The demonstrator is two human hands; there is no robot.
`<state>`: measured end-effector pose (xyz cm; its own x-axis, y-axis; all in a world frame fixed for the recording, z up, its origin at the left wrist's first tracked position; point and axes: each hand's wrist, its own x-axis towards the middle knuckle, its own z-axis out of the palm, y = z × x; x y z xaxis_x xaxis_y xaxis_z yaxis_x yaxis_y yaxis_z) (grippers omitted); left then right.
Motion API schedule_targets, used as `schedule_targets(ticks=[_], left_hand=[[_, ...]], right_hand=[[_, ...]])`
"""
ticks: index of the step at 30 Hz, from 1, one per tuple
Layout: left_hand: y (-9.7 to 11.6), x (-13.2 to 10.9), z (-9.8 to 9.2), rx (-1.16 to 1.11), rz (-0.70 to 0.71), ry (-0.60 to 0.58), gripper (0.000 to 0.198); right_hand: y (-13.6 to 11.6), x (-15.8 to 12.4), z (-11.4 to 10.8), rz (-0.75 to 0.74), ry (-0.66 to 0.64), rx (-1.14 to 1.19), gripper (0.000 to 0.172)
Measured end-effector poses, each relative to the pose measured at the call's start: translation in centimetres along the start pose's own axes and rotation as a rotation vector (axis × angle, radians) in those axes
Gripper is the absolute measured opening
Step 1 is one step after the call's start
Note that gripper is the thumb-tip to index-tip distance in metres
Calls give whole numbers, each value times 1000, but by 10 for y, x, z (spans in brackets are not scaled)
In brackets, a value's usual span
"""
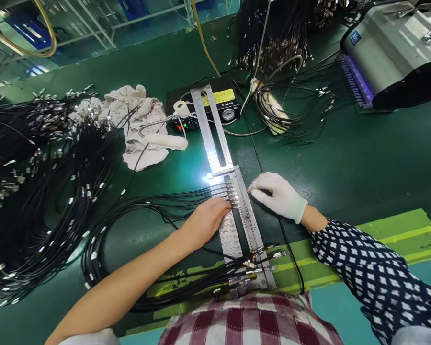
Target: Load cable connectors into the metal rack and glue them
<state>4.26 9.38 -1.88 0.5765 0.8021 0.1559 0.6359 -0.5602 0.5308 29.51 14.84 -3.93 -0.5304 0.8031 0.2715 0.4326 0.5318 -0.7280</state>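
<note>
A long metal fixture rail [249, 225] lies on the green table, running from my body away toward the back. Several thin black cables [187, 195] with metal end connectors lie side by side in its slots. My left hand [206, 218], bare, is pinched on a cable's connector at the rail's slotted part. My right hand [278, 194] wears a white glove and rests on the rail's right edge with fingers curled loosely, holding nothing I can see. More cable ends [255, 266] lie across the rail's near end.
Big bundles of black cables [39, 191] fill the left side. A white cloth [140, 124] and a white pen-shaped tool [165, 141] lie behind, beside a small black controller box [219, 103]. A grey machine [391, 48] stands back right. More cables [280, 43] are heaped behind.
</note>
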Motion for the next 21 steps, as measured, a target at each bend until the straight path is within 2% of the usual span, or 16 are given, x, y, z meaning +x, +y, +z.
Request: schedule_targets(ticks=[3, 6, 8, 10, 15, 18, 21], left_hand=[[1, -11, 7, 173, 105, 90, 26], [4, -24, 10, 314, 64, 151, 27], [6, -31, 10, 357, 37, 144, 30], [6, -36, 11, 322, 41, 102, 36], [-3, -36, 13, 47, -18, 21, 37], [-3, -37, 5, -40, -43, 7, 34], [8, -49, -8, -115, -28, -61, 28]], right_hand=[[1, 0, 0, -4, -5, 7, 20], [0, 0, -1, -7, -5, 8, 20], [0, 0, -1, -5, -5, 4, 21], [0, 0, 0, -7, -3, -5, 20], [1, -1, 1, -10, 19, -38, 18], [0, -1, 2, -11, 15, -54, 18], [-1, -2, 2, -8, 3, -55, 21]])
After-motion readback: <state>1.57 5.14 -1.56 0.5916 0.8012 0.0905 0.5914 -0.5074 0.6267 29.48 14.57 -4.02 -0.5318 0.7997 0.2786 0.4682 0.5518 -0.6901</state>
